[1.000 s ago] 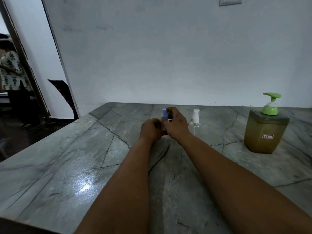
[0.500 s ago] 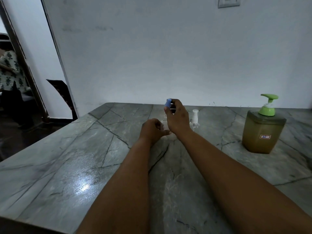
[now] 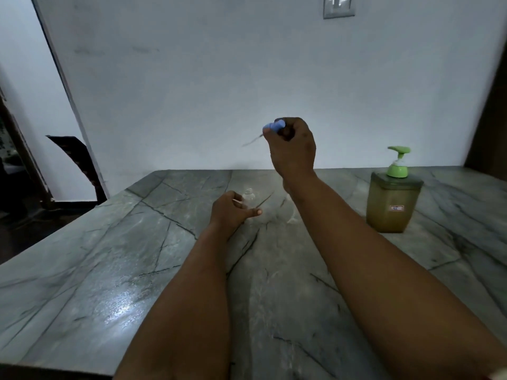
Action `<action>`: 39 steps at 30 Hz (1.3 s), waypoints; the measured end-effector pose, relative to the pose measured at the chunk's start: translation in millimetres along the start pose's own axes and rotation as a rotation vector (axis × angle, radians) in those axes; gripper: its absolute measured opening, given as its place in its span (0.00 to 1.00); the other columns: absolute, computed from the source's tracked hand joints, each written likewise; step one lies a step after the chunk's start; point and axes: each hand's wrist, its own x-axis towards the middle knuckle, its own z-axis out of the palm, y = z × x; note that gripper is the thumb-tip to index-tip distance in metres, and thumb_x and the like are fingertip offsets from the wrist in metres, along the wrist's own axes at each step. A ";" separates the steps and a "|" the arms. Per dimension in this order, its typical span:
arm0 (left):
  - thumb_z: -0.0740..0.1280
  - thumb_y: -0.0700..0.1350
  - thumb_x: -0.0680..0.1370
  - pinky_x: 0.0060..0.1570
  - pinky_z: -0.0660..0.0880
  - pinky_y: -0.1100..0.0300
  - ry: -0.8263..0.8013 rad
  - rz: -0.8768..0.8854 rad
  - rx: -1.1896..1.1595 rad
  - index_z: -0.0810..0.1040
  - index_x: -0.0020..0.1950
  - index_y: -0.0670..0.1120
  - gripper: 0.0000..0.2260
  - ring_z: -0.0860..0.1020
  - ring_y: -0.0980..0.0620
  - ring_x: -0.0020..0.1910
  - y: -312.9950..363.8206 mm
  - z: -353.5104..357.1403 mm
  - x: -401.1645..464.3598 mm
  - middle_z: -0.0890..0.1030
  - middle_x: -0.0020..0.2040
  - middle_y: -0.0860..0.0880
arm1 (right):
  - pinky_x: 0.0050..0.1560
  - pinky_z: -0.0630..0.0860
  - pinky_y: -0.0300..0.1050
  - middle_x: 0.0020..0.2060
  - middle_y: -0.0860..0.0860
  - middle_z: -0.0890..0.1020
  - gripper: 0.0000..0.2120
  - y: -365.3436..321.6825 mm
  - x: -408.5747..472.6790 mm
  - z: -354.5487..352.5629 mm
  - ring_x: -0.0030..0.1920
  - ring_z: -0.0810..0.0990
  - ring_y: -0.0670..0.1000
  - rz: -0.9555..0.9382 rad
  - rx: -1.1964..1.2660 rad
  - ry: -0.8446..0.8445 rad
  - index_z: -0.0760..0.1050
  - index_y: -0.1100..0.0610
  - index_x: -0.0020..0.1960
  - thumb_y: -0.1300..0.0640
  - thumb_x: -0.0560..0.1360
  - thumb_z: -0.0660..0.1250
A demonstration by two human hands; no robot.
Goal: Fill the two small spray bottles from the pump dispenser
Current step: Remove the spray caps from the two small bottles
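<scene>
The second spray bottle is mostly hidden behind the right forearm; only a faint clear outline (image 3: 290,212) shows on the table, and its top cannot be made out. The dip tube (image 3: 251,140) under the blue cap (image 3: 274,126) is a thin blur. The table (image 3: 109,270) is grey-green stone with dark veins and a glossy glare patch, set against a plain pale wall (image 3: 192,78) with a switch plate (image 3: 338,6) cut off at the top; a dark doorway (image 3: 16,174) opens at left. The right hand (image 3: 292,148), raised above the table, curls round the cap. The left hand (image 3: 233,212) grips a small clear bottle (image 3: 249,198), uncapped and upright on the table. The dispenser (image 3: 392,204), a squarish amber jar with a green pump, stands well to the right.
</scene>
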 end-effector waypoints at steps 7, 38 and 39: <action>0.82 0.54 0.60 0.52 0.72 0.61 0.070 0.028 -0.033 0.68 0.67 0.42 0.41 0.77 0.47 0.57 24.8 -11.8 -10.5 0.78 0.59 0.43 | 0.43 0.74 0.31 0.43 0.49 0.83 0.10 -23.1 -0.1 -102.2 0.40 0.80 0.44 -0.059 -0.176 0.055 0.80 0.52 0.53 0.56 0.72 0.71; 0.77 0.54 0.68 0.61 0.70 0.54 0.027 0.064 -0.062 0.62 0.73 0.45 0.39 0.72 0.45 0.66 101.4 35.9 -120.0 0.72 0.69 0.43 | 0.57 0.70 0.46 0.60 0.60 0.78 0.16 25.7 -43.5 -264.2 0.60 0.75 0.59 0.296 -0.843 -0.236 0.75 0.62 0.61 0.54 0.80 0.59; 0.77 0.53 0.68 0.61 0.70 0.55 0.028 0.063 -0.059 0.62 0.73 0.45 0.39 0.72 0.45 0.66 101.3 36.7 -117.2 0.72 0.69 0.43 | 0.56 0.70 0.45 0.59 0.60 0.78 0.16 24.3 -39.6 -260.4 0.59 0.75 0.60 0.276 -0.851 -0.245 0.76 0.62 0.60 0.54 0.80 0.58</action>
